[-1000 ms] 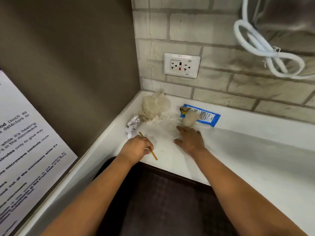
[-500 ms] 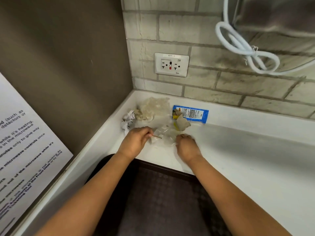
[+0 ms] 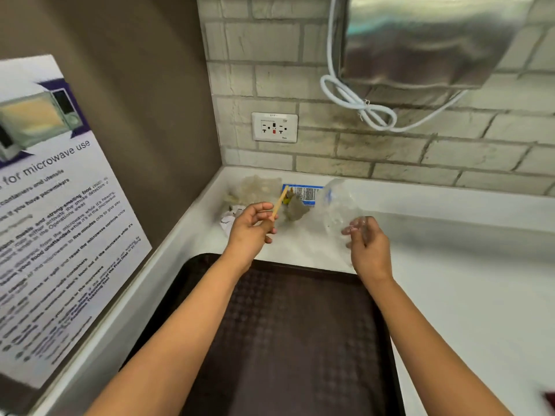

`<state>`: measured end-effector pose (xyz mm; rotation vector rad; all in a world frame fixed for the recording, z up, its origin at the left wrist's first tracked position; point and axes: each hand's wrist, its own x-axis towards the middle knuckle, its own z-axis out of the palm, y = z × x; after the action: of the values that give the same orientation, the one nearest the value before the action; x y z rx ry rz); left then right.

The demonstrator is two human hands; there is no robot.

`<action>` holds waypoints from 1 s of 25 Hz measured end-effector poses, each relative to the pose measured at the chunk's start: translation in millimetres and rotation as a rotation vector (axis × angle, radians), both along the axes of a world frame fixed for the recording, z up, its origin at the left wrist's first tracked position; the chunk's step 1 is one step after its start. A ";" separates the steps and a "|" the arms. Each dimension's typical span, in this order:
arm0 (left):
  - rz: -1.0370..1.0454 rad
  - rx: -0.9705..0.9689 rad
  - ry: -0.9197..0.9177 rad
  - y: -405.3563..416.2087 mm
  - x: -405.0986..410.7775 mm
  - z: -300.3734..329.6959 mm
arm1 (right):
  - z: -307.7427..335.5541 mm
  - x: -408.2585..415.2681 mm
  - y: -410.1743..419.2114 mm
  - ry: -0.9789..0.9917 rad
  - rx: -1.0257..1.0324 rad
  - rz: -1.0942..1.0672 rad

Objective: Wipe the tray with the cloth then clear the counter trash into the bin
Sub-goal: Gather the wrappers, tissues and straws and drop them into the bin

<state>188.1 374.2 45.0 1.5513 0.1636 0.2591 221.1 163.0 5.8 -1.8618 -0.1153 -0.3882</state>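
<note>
A white counter (image 3: 450, 295) fills the corner between a brown side wall and a pale brick back wall. A dark textured tray (image 3: 285, 340) lies flat on it at the near edge, under both forearms; no cloth shows on it, and no bin is in view. The trash sits heaped in the far corner against the back wall, probably gathered there for pickup: a pale crumpled wad (image 3: 255, 189), a blue wrapper (image 3: 303, 193) just right of it, a grey-brown scrap (image 3: 295, 210) in front of the wrapper, and a balled white paper (image 3: 229, 217) at the left.

The right hand (image 3: 366, 244) is raised above the counter, fingers curled on the lower edge of a clear plastic wrapper (image 3: 339, 205), which rises crumpled from it, lifted clear of the heap. The left hand (image 3: 249, 228) hangs beside the heap, thumb and fingers pinching a thin tan stick (image 3: 279, 202) that slants up and to the right. Both holds look like collecting pieces to carry off.
</note>
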 end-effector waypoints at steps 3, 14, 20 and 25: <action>-0.055 0.031 -0.008 -15.5 -37.1 3.7 | 9.3 -42.5 -17.5 -0.030 0.032 -0.051; -0.343 0.088 0.004 -81.5 -190.5 -9.3 | -0.7 -225.3 -62.1 -0.036 0.117 -0.311; -0.484 0.110 0.013 -108.5 -274.6 -33.9 | -39.8 -329.1 -88.0 -0.029 0.178 -0.396; -0.551 0.091 0.141 -137.3 -322.2 -67.3 | -88.8 -386.3 -127.2 0.085 0.170 -0.484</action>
<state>-134.1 236.9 -22.3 1.6418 -0.1694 -0.2809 -165.2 35.8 -83.0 -1.7224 0.4223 -0.6281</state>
